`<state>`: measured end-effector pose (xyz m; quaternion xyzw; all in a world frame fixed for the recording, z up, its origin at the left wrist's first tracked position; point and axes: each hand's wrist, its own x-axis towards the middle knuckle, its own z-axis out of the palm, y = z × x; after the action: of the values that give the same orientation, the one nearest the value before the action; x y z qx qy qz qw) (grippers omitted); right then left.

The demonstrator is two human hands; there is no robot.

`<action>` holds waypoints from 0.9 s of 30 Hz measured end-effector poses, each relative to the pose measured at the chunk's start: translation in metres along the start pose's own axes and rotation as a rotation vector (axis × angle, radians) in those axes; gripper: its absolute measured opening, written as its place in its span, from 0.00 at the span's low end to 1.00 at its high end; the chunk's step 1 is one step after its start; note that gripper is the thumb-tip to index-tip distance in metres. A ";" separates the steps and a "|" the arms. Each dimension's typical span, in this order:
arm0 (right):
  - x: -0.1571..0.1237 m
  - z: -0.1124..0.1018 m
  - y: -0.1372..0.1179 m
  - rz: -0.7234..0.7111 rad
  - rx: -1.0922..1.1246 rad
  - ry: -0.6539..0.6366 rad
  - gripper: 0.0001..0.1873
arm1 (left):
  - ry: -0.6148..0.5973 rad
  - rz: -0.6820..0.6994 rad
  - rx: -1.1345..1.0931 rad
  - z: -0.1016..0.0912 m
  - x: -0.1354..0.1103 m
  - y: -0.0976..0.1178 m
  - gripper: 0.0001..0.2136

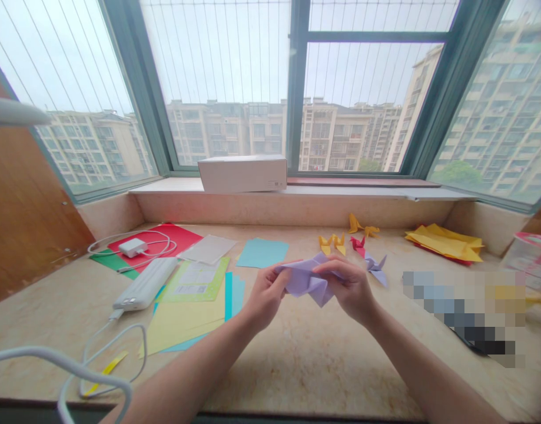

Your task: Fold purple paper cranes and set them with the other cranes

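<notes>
A partly folded sheet of purple origami paper (306, 278) is held up above the stone counter, with creases and a point hanging at its lower edge. My left hand (270, 292) pinches its left end between thumb and fingers. On the other side my right hand (347, 288) grips the right part, its index finger lying across the top. Just behind my hands stand yellow paper cranes (339, 243), a red paper crane (358, 245) and a purple paper crane (377, 270). More yellow folded figures (354, 224) sit farther back.
Left lie light blue sheets (262, 252), yellow sheets (186, 321), a green packet (201, 279), red paper (182, 235), a white power bank (147, 284) and white cables (45, 354). Yellow papers (444, 240) and a clear container (530, 262) are right. A white box (242, 175) stands on the sill.
</notes>
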<state>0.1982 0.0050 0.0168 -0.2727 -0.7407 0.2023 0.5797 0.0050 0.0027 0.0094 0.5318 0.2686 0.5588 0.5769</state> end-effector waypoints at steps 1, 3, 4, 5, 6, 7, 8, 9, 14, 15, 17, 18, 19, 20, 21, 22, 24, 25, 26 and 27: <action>0.001 -0.001 0.000 0.003 0.009 0.001 0.09 | 0.003 -0.010 -0.040 0.001 0.000 0.000 0.19; 0.001 -0.003 -0.001 0.005 0.020 -0.007 0.09 | 0.009 -0.031 -0.109 0.004 -0.001 0.001 0.19; 0.002 -0.004 -0.001 0.001 0.023 -0.012 0.09 | 0.011 -0.040 -0.137 0.005 -0.001 0.002 0.19; 0.002 -0.004 -0.002 -0.003 0.025 -0.015 0.09 | 0.012 -0.047 -0.162 0.006 -0.002 0.003 0.19; 0.002 -0.005 -0.002 -0.009 0.027 -0.016 0.10 | 0.012 -0.053 -0.186 0.007 -0.002 0.004 0.18; 0.002 -0.005 -0.002 -0.015 0.027 -0.018 0.10 | 0.012 -0.059 -0.208 0.008 -0.002 0.004 0.17; 0.002 -0.006 -0.002 -0.023 0.026 -0.020 0.11 | 0.015 -0.064 -0.229 0.009 -0.002 0.005 0.17; 0.002 -0.006 -0.002 -0.030 0.024 -0.024 0.11 | 0.022 -0.069 -0.247 0.009 -0.002 0.005 0.16; 0.002 -0.009 0.000 -0.057 -0.018 -0.034 0.12 | 0.067 -0.080 -0.328 0.008 -0.002 0.005 0.13; 0.001 -0.010 0.001 -0.061 -0.031 -0.034 0.12 | 0.058 -0.077 -0.340 0.007 -0.002 0.004 0.13; 0.001 -0.011 0.002 -0.069 -0.063 -0.042 0.12 | 0.025 -0.062 -0.343 0.007 -0.003 0.004 0.15; 0.001 -0.012 0.002 -0.072 -0.079 -0.048 0.12 | 0.008 -0.051 -0.327 0.007 -0.003 0.004 0.17; 0.001 -0.012 0.002 -0.073 -0.092 -0.054 0.12 | -0.002 -0.042 -0.302 0.008 -0.004 0.003 0.19; 0.001 -0.012 0.002 -0.075 -0.103 -0.062 0.12 | -0.006 -0.037 -0.270 0.009 -0.004 0.003 0.20; 0.002 -0.013 0.002 -0.077 -0.110 -0.068 0.12 | -0.004 -0.038 -0.239 0.010 -0.005 0.003 0.21; 0.002 -0.013 0.001 -0.080 -0.110 -0.070 0.11 | 0.002 -0.043 -0.213 0.012 -0.005 0.002 0.21; 0.002 -0.013 0.000 -0.081 -0.092 -0.073 0.12 | 0.018 -0.048 -0.185 0.014 -0.005 0.002 0.20; 0.003 -0.013 -0.001 -0.071 -0.075 -0.076 0.12 | 0.025 -0.045 -0.179 0.015 -0.005 0.002 0.20; 0.003 -0.014 -0.002 -0.054 -0.056 -0.082 0.12 | 0.033 -0.040 -0.174 0.016 -0.005 0.002 0.20; 0.003 -0.015 -0.003 -0.031 -0.039 -0.091 0.12 | 0.040 -0.036 -0.168 0.016 -0.005 0.002 0.20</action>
<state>0.2115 0.0045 0.0249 -0.2628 -0.7742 0.1909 0.5432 0.0179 -0.0072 0.0148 0.4654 0.2416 0.5794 0.6240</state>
